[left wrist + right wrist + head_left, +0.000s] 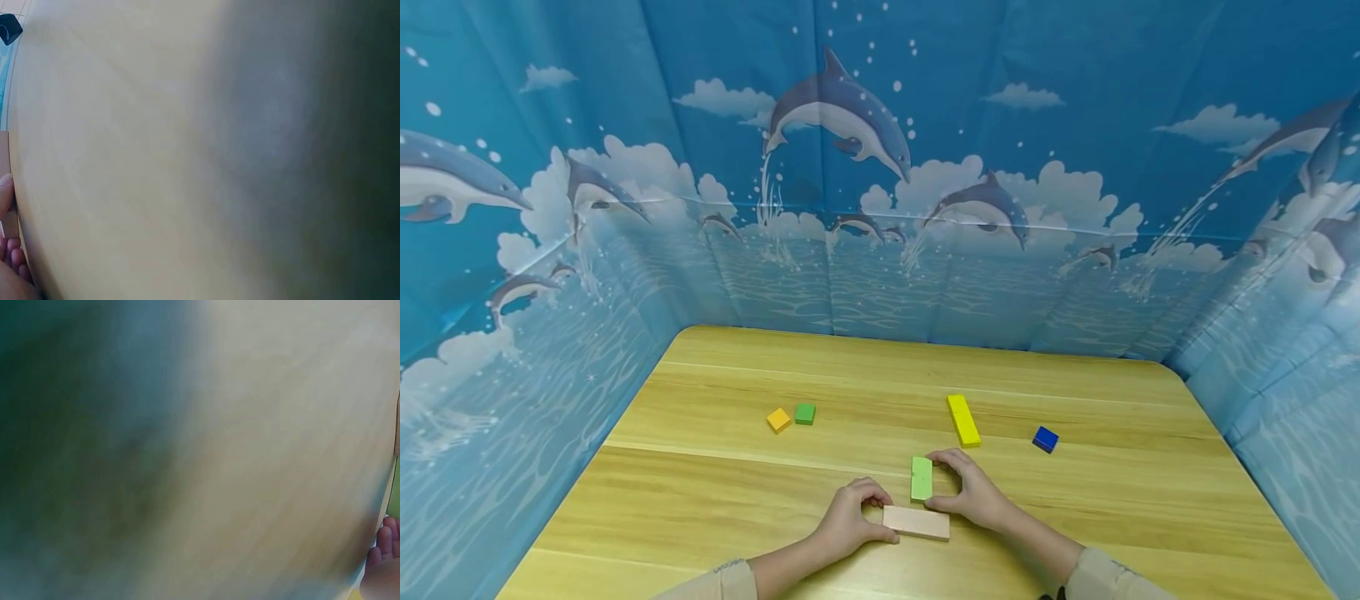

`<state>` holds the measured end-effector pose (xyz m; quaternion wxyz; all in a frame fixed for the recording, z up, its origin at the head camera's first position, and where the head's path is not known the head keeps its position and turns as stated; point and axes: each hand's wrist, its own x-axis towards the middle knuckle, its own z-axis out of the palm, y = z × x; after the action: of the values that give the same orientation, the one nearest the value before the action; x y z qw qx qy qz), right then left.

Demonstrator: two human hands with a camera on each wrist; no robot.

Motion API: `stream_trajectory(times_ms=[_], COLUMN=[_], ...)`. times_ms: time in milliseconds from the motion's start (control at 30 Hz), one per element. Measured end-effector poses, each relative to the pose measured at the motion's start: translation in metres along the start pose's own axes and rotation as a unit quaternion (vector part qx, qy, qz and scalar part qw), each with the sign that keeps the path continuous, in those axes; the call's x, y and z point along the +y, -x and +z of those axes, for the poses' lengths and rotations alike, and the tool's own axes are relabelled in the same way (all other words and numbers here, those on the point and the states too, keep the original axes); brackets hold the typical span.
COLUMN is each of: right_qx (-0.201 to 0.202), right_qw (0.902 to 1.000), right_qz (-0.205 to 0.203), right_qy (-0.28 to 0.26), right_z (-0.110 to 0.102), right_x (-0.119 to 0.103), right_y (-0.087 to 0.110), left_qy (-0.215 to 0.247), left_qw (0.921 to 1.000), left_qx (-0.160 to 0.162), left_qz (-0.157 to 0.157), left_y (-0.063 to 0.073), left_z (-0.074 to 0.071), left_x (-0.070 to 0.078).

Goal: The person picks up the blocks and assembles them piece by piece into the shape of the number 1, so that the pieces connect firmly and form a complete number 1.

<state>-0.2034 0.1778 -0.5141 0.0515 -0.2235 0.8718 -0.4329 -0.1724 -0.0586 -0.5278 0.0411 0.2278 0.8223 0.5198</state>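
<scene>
The left hand [847, 522] pinches 1 plain wood block [916, 522], just to its right, long from side to side. A bit farther, the right hand [976, 495] pinches 1 light green block [921, 480], just to its left, its long side pointing away.

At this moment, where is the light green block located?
In the head view, the light green block is just right of centre on the table, at the right hand's fingertips, just beyond the pale block.
</scene>
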Motion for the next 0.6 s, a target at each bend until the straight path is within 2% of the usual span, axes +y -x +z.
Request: stream_trajectory(times_ms=[267,467,600], right_qx=[-0.006,0.010,0.012], right_qw=[0.9999,0.9999,0.9999], right_qz=[0.013,0.000,0.007], right_qy=[-0.002,0.008,-0.003], right_z=[-0.001,-0.001,-0.006], right_x=[-0.004,-0.009,-0.029], right_y=[0.002,0.003,0.005], left_qy=[-0.001,-0.003,-0.003], left_qw=[1.0000,1.0000,1.0000], left_qx=[-0.001,-0.001,-0.003], left_qz=[-0.002,0.001,-0.002], left_y=[0.000,0.000,0.000], left_z=[0.000,0.000,-0.001], left_x=[0.000,0.000,0.000])
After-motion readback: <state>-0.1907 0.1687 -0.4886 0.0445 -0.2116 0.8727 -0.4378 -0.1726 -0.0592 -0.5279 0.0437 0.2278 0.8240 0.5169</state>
